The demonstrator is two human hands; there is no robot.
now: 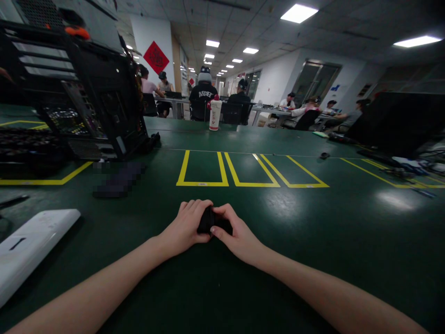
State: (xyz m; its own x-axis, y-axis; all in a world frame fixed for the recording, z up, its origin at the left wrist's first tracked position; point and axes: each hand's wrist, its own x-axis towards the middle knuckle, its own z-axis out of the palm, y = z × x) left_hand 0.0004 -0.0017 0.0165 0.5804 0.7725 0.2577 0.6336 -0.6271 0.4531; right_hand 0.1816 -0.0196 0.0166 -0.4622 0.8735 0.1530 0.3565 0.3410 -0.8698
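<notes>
A small black object [206,221] with rounded edges is between my two hands, low over the green tabletop [222,287]; its kind is hard to make out. My left hand [188,224] wraps round its left side, fingers together on top and thumb along the near side. From the right, my right hand [236,232] pinches its right end, with the index finger at the far side and the thumb at the near side. The fingers cover much of the object.
Yellow tape outlines [201,184] mark the table ahead. An open computer case [104,102] stands at left, near a white device [31,236]. A white cup [214,115] stands at the far edge; a small black ring-like piece [324,156] and a black monitor [399,120] are rightward.
</notes>
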